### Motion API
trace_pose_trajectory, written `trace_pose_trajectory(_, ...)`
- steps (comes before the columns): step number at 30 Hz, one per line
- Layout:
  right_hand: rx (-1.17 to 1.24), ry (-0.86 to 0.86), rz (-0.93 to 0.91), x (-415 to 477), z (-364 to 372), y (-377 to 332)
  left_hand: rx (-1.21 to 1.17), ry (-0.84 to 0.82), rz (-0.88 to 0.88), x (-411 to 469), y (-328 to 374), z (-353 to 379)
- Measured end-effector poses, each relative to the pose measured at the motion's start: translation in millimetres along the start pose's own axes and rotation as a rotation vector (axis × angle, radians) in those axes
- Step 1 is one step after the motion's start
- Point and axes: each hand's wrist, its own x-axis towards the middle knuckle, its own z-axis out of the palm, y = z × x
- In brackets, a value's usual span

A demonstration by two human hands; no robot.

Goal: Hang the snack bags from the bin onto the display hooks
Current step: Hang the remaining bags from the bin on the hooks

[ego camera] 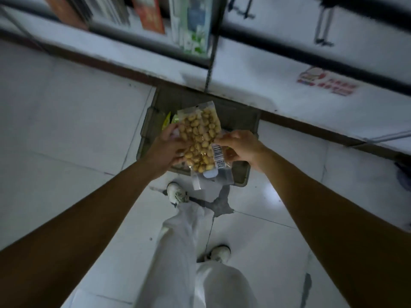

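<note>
Hands are sharing one clear bag (199, 136) of pale nuts, holding it flat and face-up just above the grey bin (241, 117), which is sitting on the floor (66, 130) against the shelving. The left hand (166, 147) is gripping the bag's left edge, fingers curling underneath. The right hand (241, 146) is pinching the right edge beside the barcode label. The bag's sealed header, with what looks like a small hang hole, is pointing away from the person. A clear flap (196, 184) is hanging below the bag's near end; whether it belongs to this bag or to a second one caught underneath is hard to tell. Yellow and green packs (168, 121) are lying in the bin's left corner. Wire hooks (323, 27) are showing, blurred, well above and to the right. The bag seems to be coming out of the bin, with hanging not yet begun. Several things could be going wrong from here: a second bag clinging underneath may be falling off mid-lift, the slick film may be slipping through these edge grips, and the small hole may be missing the hook tip or tearing if pushed on askew.
</note>
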Motion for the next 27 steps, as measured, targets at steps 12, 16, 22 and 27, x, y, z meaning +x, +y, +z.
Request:
trace_pose_trajectory(12,0.159,0.206,-0.355,-263.8,-95.8,-58.1,0.273,-0.140,0.315,-196.5,155.1,149.6)
trace_pose_trajectory(16,0.061,0.361,-0.534,-336.2,-124.3,-96.8,0.308,-0.181,0.473,-245.1,211.5,187.4)
trace_pose_trajectory(22,0.264,0.389,-0.661,-391.4,-157.2,-129.6,0.472,-0.277,0.787,-267.7,274.6,228.6)
trace_pose_trajectory(27,0.561,0.299,-0.575,-398.7,-173.4,-131.8,0.736,-0.342,1.141,-262.2,289.2,246.0)
